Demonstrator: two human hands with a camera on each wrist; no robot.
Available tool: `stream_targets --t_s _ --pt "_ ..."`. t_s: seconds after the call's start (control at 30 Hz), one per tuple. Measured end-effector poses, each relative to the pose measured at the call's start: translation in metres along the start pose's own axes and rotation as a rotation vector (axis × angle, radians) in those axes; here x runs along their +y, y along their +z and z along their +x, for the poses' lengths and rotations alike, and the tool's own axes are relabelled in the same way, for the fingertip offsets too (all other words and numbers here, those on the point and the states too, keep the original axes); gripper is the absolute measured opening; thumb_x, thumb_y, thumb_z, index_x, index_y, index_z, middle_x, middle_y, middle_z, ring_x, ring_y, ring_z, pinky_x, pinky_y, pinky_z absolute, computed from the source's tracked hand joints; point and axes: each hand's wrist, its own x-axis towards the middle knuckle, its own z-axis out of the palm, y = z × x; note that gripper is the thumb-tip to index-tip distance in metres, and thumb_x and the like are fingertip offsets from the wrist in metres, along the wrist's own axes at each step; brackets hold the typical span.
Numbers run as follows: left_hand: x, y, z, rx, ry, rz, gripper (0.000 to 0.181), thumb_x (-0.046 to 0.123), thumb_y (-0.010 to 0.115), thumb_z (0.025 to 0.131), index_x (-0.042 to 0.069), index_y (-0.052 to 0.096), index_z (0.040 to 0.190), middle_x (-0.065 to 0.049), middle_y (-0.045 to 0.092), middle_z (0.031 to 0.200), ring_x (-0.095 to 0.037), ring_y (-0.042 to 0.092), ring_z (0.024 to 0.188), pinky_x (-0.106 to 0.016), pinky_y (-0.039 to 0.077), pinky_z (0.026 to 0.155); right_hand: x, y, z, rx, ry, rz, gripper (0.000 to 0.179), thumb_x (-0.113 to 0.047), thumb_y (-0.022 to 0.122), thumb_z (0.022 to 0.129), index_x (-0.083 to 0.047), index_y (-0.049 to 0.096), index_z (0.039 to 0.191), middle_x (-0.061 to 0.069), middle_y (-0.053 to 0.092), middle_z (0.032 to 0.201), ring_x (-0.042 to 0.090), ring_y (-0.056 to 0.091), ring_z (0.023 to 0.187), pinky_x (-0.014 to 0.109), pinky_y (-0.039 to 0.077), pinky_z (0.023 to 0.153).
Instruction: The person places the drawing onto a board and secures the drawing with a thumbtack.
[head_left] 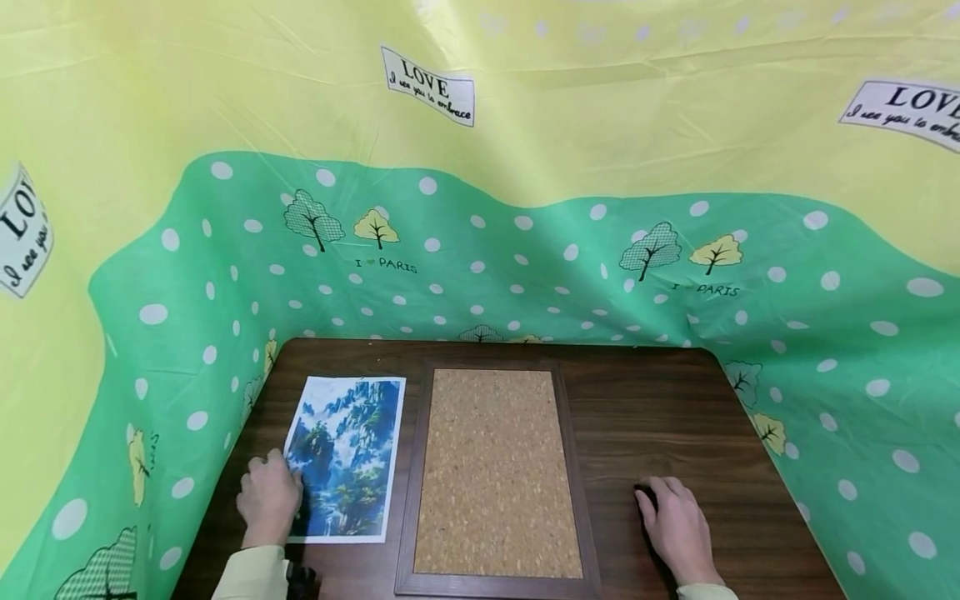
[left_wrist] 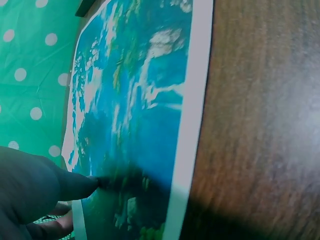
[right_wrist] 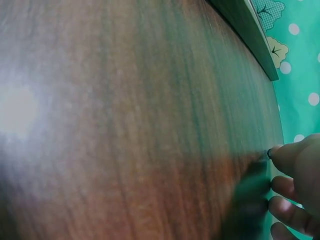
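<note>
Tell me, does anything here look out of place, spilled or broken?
Nothing looks spilled or broken. One mild oddity: the brown frame shows only a bare cork surface, while the blue landscape print lies unframed on the table just left of it.

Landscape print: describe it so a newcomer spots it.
On the dark wooden table, find the framed cork board. Left of it lies the landscape print, left hand at its edge. White border and blue mountains distinguish it from the speckled tan cork.
</note>
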Motion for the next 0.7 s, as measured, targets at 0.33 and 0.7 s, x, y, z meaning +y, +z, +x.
stream_targets --t_s 0.33,0.7 --pt "-0.006 -0.012 0.007 -0.146 -0.057 -0.089 0.033 0.010 0.072 0.096 -0.013 0.058 0.115 -0.032 0.056 0.098 -0.044 0.063 0.079 -0.056 0.052 0.059 0.001 0.004 0.003 0.043 -0.001 0.014 0.012 -0.012 0.084 0.087 -0.008 0.078 0.096 0.014 0.070 0.096 0.042 0.066 0.085 0.062 0.052 0.071" --pt "-0.015 -0.024 0.004 -0.238 -0.111 -0.136 0.014 0.008 0.051 0.105 0.000 0.054 0.094 -0.017 0.053 0.074 -0.029 0.052 0.061 -0.040 0.038 0.050 0.002 0.007 0.002 0.070 0.006 0.009 0.012 -0.013 0.086 0.085 -0.010 0.079 0.095 0.012 0.070 0.096 0.042 0.066 0.086 0.063 0.050 0.069"
